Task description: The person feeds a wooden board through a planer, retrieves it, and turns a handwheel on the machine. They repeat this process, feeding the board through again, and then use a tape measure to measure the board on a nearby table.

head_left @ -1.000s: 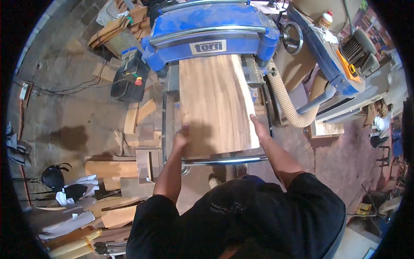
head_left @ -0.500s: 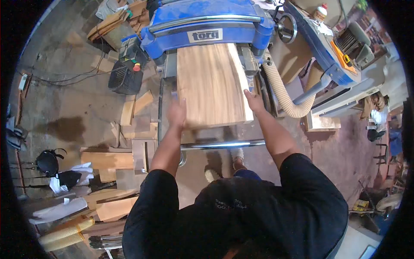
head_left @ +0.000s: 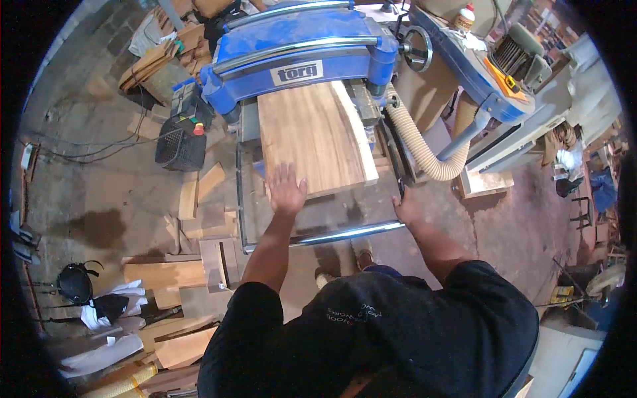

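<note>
A wooden board (head_left: 308,132) with a pale edge on its right side lies partly under a blue thickness planer (head_left: 292,56). My left hand (head_left: 288,191) rests palm down on the board's near left corner, fingers spread. Off the board, to its right, my right hand (head_left: 408,204) is at the near right part of the planer's metal frame (head_left: 358,232). Its fingers appear curled round the side rail, though they are partly hidden. The board's far end is hidden beneath the machine.
A ribbed hose (head_left: 424,156) curves down on the right, near a handwheel (head_left: 417,50). On the left stand a black plastic basket (head_left: 180,149) and wood offcuts (head_left: 166,272). A glue-like bottle (head_left: 464,18) sits on a blue machine table (head_left: 458,66).
My right hand has left the board's right edge and moved to the frame. My left hand has gone from the left edge onto the board's top. The view has shifted slightly.
</note>
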Demonstrator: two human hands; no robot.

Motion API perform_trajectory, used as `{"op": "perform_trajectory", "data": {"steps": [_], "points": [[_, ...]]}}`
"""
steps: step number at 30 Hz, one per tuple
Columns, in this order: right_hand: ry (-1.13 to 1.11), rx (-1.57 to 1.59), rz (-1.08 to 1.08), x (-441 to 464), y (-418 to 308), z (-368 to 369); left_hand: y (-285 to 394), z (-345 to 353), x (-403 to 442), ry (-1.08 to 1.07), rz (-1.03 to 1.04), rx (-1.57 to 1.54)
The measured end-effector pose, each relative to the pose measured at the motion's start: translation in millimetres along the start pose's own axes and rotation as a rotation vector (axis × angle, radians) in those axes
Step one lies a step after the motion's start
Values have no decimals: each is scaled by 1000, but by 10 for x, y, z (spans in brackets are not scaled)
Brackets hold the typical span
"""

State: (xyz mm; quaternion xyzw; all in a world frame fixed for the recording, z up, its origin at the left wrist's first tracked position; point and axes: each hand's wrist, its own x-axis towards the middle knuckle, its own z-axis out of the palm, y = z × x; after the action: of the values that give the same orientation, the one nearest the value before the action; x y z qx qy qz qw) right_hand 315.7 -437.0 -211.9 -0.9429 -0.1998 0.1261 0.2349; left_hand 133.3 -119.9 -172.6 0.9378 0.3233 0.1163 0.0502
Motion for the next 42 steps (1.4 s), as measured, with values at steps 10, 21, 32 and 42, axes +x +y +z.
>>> {"op": "perform_trajectory", "data": {"steps": [10,21,32,42], "points": [[-34,-69,185,129,164,243,-76,108,234,150,74,-49],[-80,-49,187,111,46,107,-149,94,518,23,87,-42],[-129,-79,222,154,94,106,85,82,-157,58,153,-132],[-291,-79,-31,318,407,15,1210,100,-1557,-447,-152,-149]]}}
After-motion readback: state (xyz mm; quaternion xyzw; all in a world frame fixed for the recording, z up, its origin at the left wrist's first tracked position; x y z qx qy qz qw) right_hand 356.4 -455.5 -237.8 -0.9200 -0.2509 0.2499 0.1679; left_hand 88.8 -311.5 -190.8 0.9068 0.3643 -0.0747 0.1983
